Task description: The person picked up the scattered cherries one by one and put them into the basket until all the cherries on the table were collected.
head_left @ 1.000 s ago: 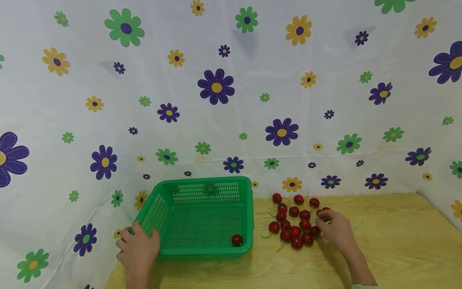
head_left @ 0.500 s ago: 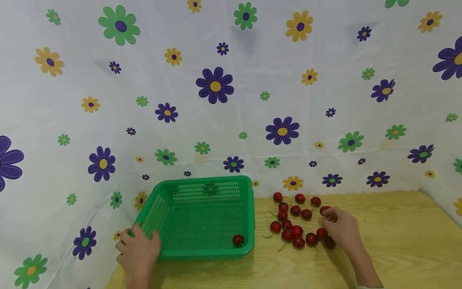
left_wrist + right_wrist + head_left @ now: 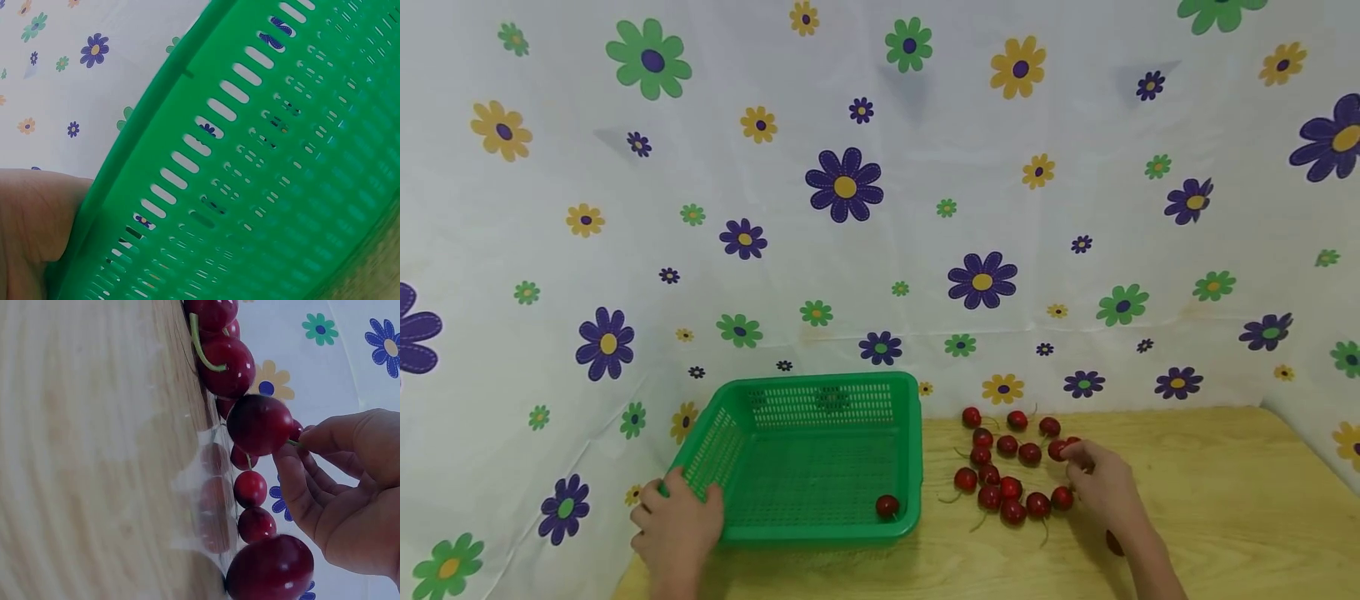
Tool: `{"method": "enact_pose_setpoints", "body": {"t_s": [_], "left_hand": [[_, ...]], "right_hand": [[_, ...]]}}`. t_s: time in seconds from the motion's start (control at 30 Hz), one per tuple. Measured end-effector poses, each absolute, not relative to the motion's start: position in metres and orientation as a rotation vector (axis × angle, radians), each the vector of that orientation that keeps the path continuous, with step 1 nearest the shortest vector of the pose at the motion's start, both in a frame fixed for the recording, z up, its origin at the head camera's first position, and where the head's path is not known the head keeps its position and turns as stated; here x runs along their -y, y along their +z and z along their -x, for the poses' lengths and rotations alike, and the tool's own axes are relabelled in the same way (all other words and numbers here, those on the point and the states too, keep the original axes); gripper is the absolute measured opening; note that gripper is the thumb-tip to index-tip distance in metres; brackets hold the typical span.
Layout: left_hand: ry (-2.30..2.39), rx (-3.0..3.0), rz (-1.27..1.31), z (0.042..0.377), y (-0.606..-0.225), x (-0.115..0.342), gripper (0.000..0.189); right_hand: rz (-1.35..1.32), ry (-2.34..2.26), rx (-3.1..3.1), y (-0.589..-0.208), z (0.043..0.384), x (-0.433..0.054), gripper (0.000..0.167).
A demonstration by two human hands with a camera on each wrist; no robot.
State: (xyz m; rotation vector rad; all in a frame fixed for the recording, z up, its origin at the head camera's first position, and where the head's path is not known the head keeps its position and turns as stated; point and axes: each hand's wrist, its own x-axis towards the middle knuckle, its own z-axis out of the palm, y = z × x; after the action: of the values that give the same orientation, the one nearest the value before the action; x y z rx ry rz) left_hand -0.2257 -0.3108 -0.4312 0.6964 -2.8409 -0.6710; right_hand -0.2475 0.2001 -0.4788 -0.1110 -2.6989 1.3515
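My left hand point(image 3: 676, 529) grips the left rim of a green plastic basket point(image 3: 816, 533); in the left wrist view part of the hand point(image 3: 37, 225) lies against the basket's slotted side point(image 3: 187, 162). One cherry point(image 3: 887, 506) lies inside, at the front right corner. My right hand point(image 3: 1103, 487) is at the right side of a group of cherries point(image 3: 1011, 489), fingertips at a cherry point(image 3: 1057, 450). In the right wrist view the curled thumb and fingers of the hand point(image 3: 350, 487) pinch at a green stem beside a dark cherry point(image 3: 259, 425). Another cherry point(image 3: 1115, 543) is partly hidden by the forearm.
Everything stands on a light wood-grain table point(image 3: 1225, 500). A white cloth with printed flowers point(image 3: 850, 250) hangs right behind the basket and at both sides. The cherries lie loose to the basket's right, several with stems.
Cherries by my right hand have shifted: one has rolled toward the front, next to the forearm, and a gap has opened in the group. The left hand and basket keep their place.
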Motion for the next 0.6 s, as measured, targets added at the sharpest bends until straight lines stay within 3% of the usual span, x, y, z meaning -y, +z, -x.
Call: {"method": "enact_pose_setpoints", "body": {"t_s": [0.6], "left_hand": [[-0.689, 2.839, -0.652, 0.2198, -0.4318, 0.3126, 0.066]], "right_hand": [[0.078, 1.316, 2.704, -0.4784, 0.2468, -0.1986, 0.022]]}}
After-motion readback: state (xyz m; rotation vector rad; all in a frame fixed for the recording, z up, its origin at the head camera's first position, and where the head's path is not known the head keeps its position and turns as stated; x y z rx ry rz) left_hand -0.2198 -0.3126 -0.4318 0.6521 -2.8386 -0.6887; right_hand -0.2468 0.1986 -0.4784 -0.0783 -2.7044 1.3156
